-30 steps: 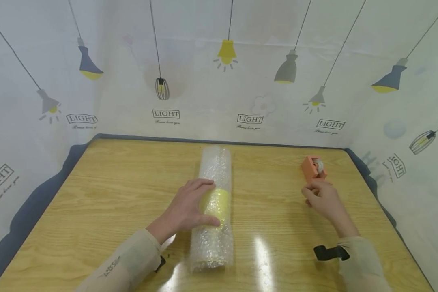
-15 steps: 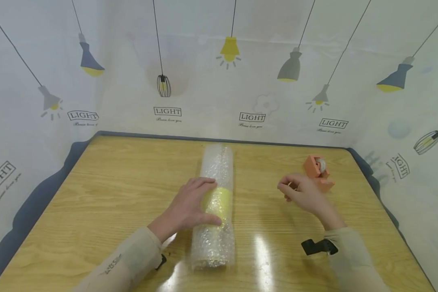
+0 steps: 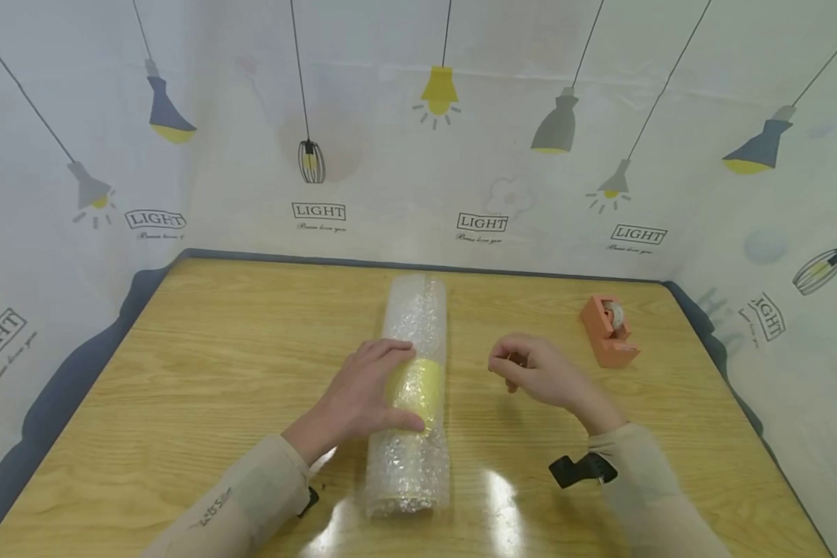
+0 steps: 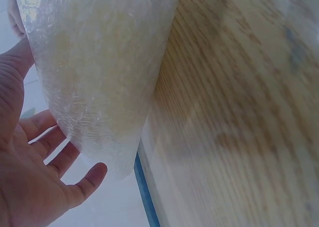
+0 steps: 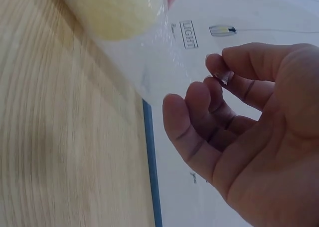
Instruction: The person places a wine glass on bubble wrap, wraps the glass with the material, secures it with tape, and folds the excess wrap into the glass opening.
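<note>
A long roll wrapped in bubble wrap (image 3: pixel 413 457) lies lengthwise on the table, with a yellow band (image 3: pixel 421 384) showing through its middle. My left hand (image 3: pixel 359 391) rests across the roll, thumb and fingers spread over its top and left side. The left wrist view shows its fingers (image 4: pixel 65 159) loosely extended against the wrap. To the right of the roll, my right hand (image 3: pixel 540 372) hovers above the table, apart from the wrap. Between its thumb and index finger it pinches a small piece of clear tape (image 5: pixel 225 78), visible in the right wrist view.
An orange tape dispenser (image 3: pixel 605 333) with a tape roll stands at the table's right side. The wooden table (image 3: pixel 216 333) ends at a dark edge against a white lamp-print curtain (image 3: pixel 377 132) at the back and sides.
My right hand has moved left from the tape dispenser toward the wrapped roll, bringing the piece of tape with it. The left hand has stayed on the roll.
</note>
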